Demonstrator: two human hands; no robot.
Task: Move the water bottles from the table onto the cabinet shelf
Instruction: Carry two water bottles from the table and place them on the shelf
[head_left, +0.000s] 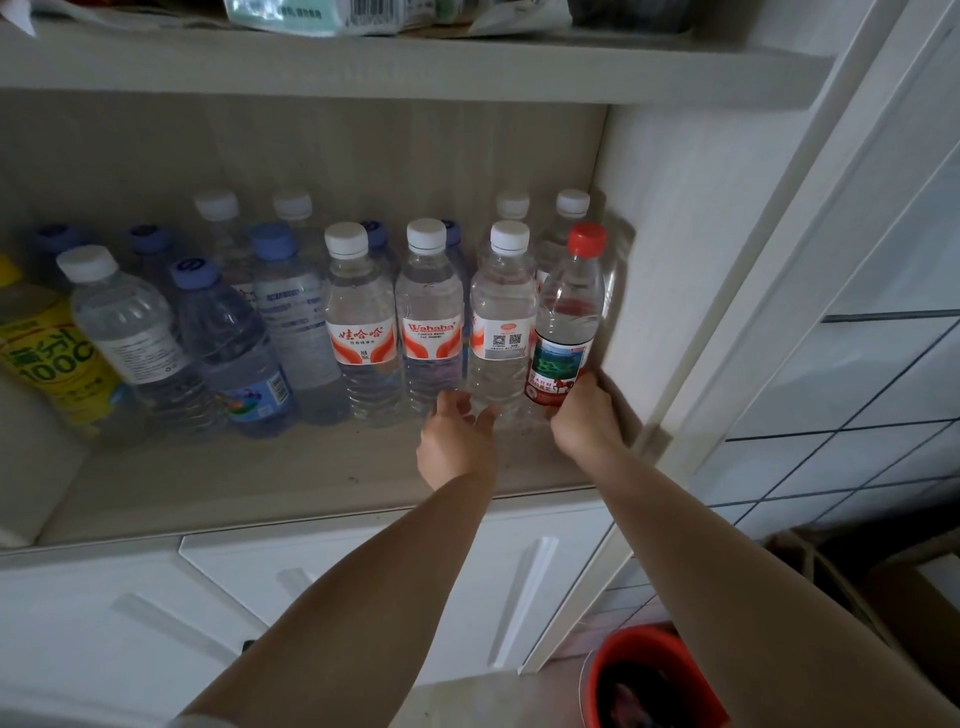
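Right hand (584, 415): gripped the base of the red-capped bottle (569, 317) — fingers curled round its lower label, at the far right end of the front row.
Left hand (457, 436): fingers spread and relaxed, tips touching the foot of the white-capped bottle (503, 317) with the code label; it held nothing.
Red-capped bottle: stood upright on the cabinet shelf (311, 478), just beside the cabinet's right wall (675, 234).
Front row: two Wahaha bottles (428, 322) stood upright left of the white-capped one, touching side by side.
Further left: blue-capped bottles (228, 343) and a yellow drink bottle (52, 353) — all on the same shelf.
Back row: more white-capped bottles, partly hidden.
Below right: a red bucket (649, 680) on the floor.
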